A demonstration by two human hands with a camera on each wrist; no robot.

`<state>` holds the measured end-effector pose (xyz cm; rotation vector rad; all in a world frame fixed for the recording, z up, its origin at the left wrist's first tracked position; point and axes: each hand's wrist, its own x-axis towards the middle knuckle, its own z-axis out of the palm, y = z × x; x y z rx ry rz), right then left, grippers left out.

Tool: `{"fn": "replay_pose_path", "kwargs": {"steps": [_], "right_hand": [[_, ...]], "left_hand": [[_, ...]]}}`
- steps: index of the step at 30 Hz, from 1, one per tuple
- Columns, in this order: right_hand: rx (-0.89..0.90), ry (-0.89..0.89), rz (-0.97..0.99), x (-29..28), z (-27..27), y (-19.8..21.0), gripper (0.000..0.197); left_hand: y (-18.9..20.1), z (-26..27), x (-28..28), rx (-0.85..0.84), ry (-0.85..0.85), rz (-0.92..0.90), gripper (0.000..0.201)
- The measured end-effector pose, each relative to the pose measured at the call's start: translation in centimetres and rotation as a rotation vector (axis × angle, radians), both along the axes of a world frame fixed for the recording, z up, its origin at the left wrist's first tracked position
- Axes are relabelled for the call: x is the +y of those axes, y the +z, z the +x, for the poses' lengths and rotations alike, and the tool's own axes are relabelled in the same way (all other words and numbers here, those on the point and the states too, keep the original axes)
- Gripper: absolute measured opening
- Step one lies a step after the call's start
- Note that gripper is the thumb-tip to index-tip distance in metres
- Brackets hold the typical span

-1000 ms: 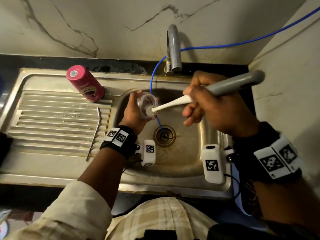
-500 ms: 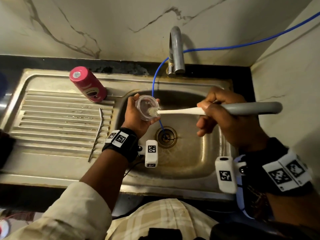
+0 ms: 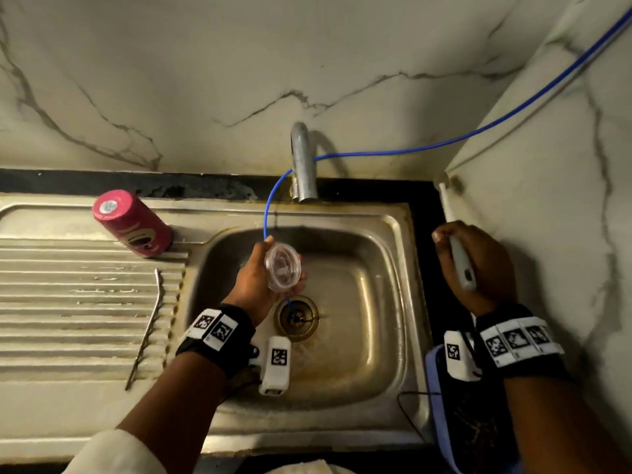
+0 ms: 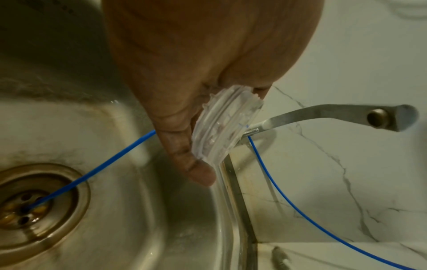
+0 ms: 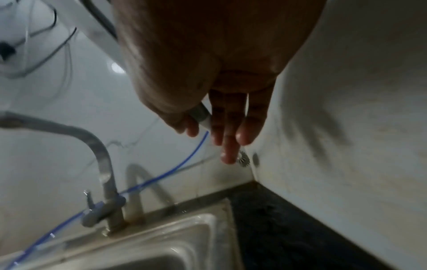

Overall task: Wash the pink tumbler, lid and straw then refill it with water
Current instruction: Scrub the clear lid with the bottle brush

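My left hand (image 3: 254, 282) holds the clear round lid (image 3: 283, 266) by its rim above the sink basin; the wrist view shows the wet, threaded lid (image 4: 221, 126) pinched at its edge. My right hand (image 3: 489, 268) grips the grey handle of a cleaning brush (image 3: 461, 265) over the dark counter strip right of the sink. Its small brush head (image 5: 243, 160) points into the back wall corner. The pink tumbler (image 3: 133, 227) stands upside down at the back of the drainboard. A thin metal straw (image 3: 147, 323) lies on the drainboard ribs.
The steel faucet (image 3: 302, 162) arches over the back of the sink basin (image 3: 369, 302). A blue tube (image 3: 268, 210) runs from the right wall past the faucet down into the drain (image 3: 297, 318). Marble walls close off the back and the right side.
My right hand pulled the brush off the lid and swung it right, so it now points at the back corner. My left hand stayed over the basin with the lid.
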<state>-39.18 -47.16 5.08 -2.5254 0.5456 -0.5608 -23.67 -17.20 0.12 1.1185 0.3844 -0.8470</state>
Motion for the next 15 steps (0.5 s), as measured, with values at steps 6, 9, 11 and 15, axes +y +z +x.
{"fn": "replay_pose_path", "kwargs": {"steps": [6, 9, 11, 15], "right_hand": [[0.45, 0.05, 0.102, -3.3, 0.0, -3.1, 0.052], [0.589, -0.077, 0.204, -2.9, 1.7, -3.5, 0.034], [0.707, 0.012, 0.052, -3.2, 1.9, -4.4, 0.054], [0.858, 0.034, -0.009, -3.9, 2.4, -4.8, 0.062]], "left_hand": [[0.0, -0.2, -0.4, 0.019, -0.019, 0.013, 0.047], [0.1, -0.1, -0.4, 0.004, -0.006, 0.009, 0.046], [0.1, 0.0, -0.3, 0.009, 0.01, 0.012, 0.045], [0.3, 0.0, -0.3, 0.035, 0.023, 0.006, 0.048]]}}
